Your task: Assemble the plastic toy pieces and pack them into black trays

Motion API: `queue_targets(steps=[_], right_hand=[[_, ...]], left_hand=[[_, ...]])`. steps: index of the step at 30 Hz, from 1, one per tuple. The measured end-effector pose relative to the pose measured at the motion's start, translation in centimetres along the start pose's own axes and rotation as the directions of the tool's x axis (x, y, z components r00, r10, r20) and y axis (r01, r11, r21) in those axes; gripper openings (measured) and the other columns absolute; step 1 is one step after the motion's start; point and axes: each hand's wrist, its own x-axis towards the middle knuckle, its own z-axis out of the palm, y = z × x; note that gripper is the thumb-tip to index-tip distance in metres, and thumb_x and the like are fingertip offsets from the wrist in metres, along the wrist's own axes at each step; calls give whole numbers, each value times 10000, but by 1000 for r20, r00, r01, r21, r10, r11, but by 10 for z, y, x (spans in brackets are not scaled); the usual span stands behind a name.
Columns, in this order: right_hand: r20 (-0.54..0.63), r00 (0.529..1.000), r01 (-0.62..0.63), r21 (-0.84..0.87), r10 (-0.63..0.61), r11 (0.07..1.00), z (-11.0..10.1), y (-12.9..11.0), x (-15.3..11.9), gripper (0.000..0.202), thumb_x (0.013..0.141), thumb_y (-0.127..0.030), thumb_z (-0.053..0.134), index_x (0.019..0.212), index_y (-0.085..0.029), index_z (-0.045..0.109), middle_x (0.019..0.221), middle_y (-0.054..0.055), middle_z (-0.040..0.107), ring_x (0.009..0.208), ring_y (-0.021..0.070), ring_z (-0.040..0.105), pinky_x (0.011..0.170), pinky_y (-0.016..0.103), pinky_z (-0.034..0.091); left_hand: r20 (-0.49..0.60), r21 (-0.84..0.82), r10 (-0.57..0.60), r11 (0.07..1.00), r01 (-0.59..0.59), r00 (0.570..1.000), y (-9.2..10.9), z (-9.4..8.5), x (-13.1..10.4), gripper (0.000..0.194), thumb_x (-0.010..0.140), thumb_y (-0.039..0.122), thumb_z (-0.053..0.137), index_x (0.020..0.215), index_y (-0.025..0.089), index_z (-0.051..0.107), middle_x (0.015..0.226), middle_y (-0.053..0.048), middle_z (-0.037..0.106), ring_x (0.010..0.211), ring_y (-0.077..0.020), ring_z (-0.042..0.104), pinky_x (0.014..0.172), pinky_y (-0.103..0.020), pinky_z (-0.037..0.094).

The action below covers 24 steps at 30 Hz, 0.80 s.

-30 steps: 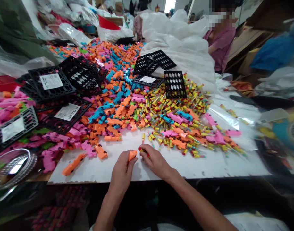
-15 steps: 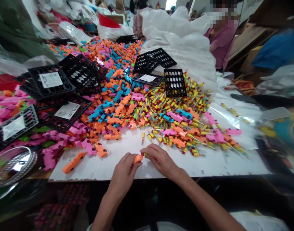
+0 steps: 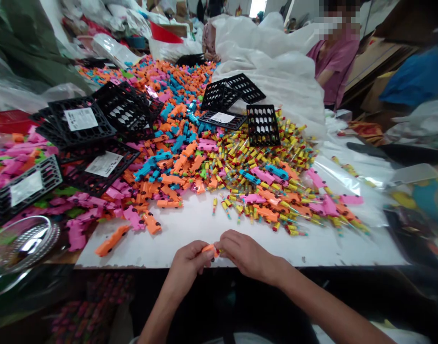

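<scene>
Near the front edge of the white tabletop (image 3: 140,255), my left hand (image 3: 186,265) is closed on an orange toy car (image 3: 208,248). My right hand (image 3: 245,253) meets it at the car's right end, pinching a small yellow-and-red tube (image 3: 219,250) mostly hidden by the fingers. Whether the tube sits inside the car I cannot tell. Beyond the hands lies a heap of small clear tubes with yellow wrappers (image 3: 236,157). Left of it spreads a pile of orange, pink and blue toy cars (image 3: 176,162). One loose orange car (image 3: 112,241) rests at the front left.
Black slotted trays (image 3: 263,125) lie on the heaps, with more labelled trays (image 3: 80,119) stacked at left. A clear plastic basket (image 3: 23,243) stands at the left corner. White plastic sheeting (image 3: 269,62) rises behind. A person in a pink top (image 3: 336,67) is at the back right.
Both hands have come lower, closer to the table's front edge, with the orange car and tube. The fingers of my right hand are now more closed around the tube. The view has shifted slightly.
</scene>
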Motion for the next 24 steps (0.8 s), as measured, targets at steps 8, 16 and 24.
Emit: queue_targets(steps=[8, 16, 24], right_hand=[[-106, 991, 65, -168, -84, 984, 14, -16, -12, 276, 1001, -334, 377, 874, -161, 550, 741, 30, 582, 654, 162, 483, 570, 289, 355], [-170, 984, 24, -174, -54, 984, 4, -2, -13, 196, 991, -279, 421, 941, -165, 572, 787, 36, 619, 711, 155, 549, 640, 275, 447], [-649, 735, -524, -360, 196, 772, -65, 48, 1, 264, 973, -273, 439, 1188, -201, 575, 1122, 132, 617, 1077, 265, 576, 939, 435, 474]], left_hand=[[114, -85, -143, 985, 153, 983, -3, 2, -10, 323, 611, 446, 662, 697, 137, 623, 511, 15, 555, 457, -86, 393, 495, -252, 240], [-17, 206, 118, 972, -112, 993, 8, -7, -6, 340, 804, 486, 524, 864, 177, 651, 773, -37, 642, 698, -160, 556, 648, -287, 440], [-263, 928, 756, 368, -56, 600, -26, -90, 12, 304, 913, 257, 403, 1115, 165, 611, 1192, -174, 602, 1117, -323, 536, 981, -560, 437]])
